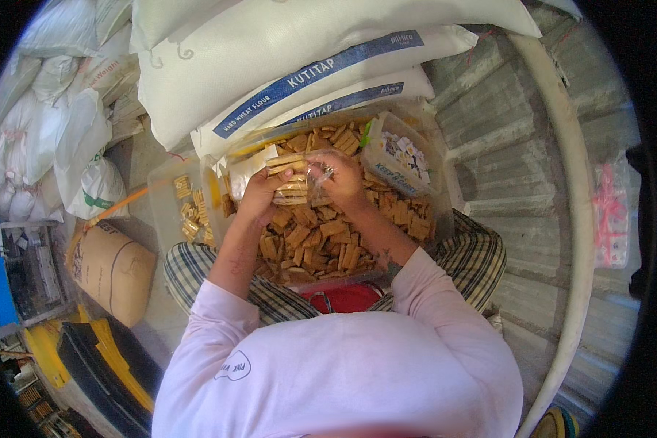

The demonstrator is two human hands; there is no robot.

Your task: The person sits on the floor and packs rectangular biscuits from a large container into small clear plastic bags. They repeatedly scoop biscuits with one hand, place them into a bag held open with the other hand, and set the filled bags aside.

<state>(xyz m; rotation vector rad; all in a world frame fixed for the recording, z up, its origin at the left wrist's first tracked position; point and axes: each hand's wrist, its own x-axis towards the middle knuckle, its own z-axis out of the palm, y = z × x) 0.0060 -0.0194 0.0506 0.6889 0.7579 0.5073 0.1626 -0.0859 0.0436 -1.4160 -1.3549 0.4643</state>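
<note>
A stack of flat brown biscuits in a clear plastic bag (pixel 291 192) is held over a large plastic bin (pixel 444 219). My left hand (pixel 261 192) grips the packet's left side, its thumb lying across the biscuits. At the other end, my right hand (pixel 344 178) has its fingers on the crinkled clear plastic; the fingertips are partly hidden. Loose biscuits (pixel 323 232) fill the bin beneath both hands. A small clear tub (pixel 395 179) of printed paper slips (pixel 402 153) rests inside the bin at the back right. Something white and flat (pixel 246 172) lies behind my left hand.
Left of the bin, another clear container (pixel 161 197) holds several filled packets (pixel 197 211). White flour sacks (pixel 306 76) are stacked behind. A brown paper sack (pixel 115 274) lies at the left. A pale curved bar (pixel 577 219) runs down the right, beside corrugated sheeting (pixel 503 191).
</note>
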